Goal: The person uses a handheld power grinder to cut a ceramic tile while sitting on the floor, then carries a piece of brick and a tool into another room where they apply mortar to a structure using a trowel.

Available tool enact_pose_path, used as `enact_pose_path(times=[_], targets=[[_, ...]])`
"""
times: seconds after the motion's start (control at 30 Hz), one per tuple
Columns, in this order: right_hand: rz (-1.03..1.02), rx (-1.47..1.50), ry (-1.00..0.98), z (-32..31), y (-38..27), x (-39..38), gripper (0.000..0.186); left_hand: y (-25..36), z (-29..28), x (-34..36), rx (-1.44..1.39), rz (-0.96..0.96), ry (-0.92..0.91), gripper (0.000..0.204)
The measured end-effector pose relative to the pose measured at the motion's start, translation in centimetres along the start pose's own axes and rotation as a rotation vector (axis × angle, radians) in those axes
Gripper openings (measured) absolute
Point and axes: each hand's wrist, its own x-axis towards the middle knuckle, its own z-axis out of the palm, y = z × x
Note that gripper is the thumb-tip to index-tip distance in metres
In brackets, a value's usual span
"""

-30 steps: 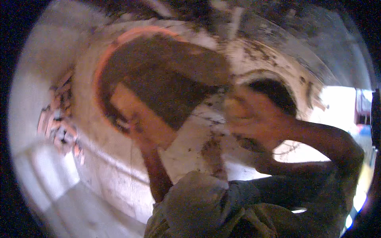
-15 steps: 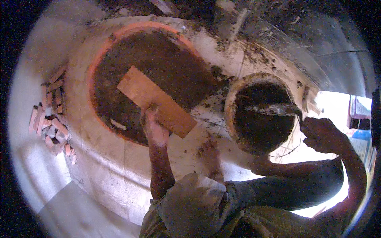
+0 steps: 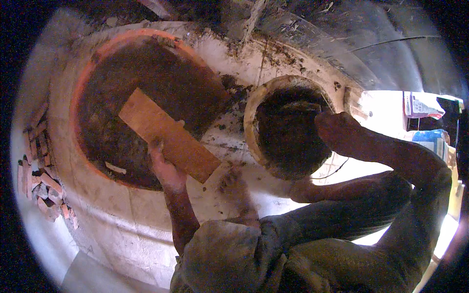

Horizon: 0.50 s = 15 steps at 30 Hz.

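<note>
A long flat orange-brown brick (image 3: 168, 134) is gripped at its near long side by my left hand (image 3: 167, 168), fingers underneath and thumb at the edge. It sits tilted above a large dark rounded area (image 3: 112, 97) with an orange-red rim. To the right stands a round bucket (image 3: 251, 110) with a pale rim, holding dark mud (image 3: 288, 141). My right hand (image 3: 337, 131) is closed at the bucket's right rim, around the handle of a trowel. Only a dim part of the trowel's blade (image 3: 303, 106) shows over the mud; the handle is hidden in my fist.
Broken and whole red bricks (image 3: 49, 190) lie in a heap at the far left. A pale stick-like piece (image 3: 116, 167) lies inside the orange-red rim. Dark mud crumbs (image 3: 234, 90) are scattered between rim and bucket. My bare foot (image 3: 237, 188) rests just nearer than the brick.
My right hand has moved in over the bucket, and the trowel's blade has dropped lower into it. The whole view has shifted, while my left hand keeps the brick.
</note>
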Motion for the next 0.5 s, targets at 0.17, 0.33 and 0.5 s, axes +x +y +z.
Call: enact_pose_path(times=[0.17, 0.33, 0.5], targets=[[0.130, 0.337, -0.406, -7.4, 0.3, 4.6, 0.026, 0.7, 2.2, -0.7, 0.163, 0.066, 0.010, 0.058], [-0.355, -0.080, -0.336, -1.0, -0.7, 2.4, 0.017, 0.3, 1.9, -0.4, 0.068, -0.018, -0.033, 0.060], [-0.028, 0.900, -0.712, -6.2, 2.6, 4.7, 0.016, 0.1, 1.3, -0.7, 0.031, -0.076, -0.089, 0.061]])
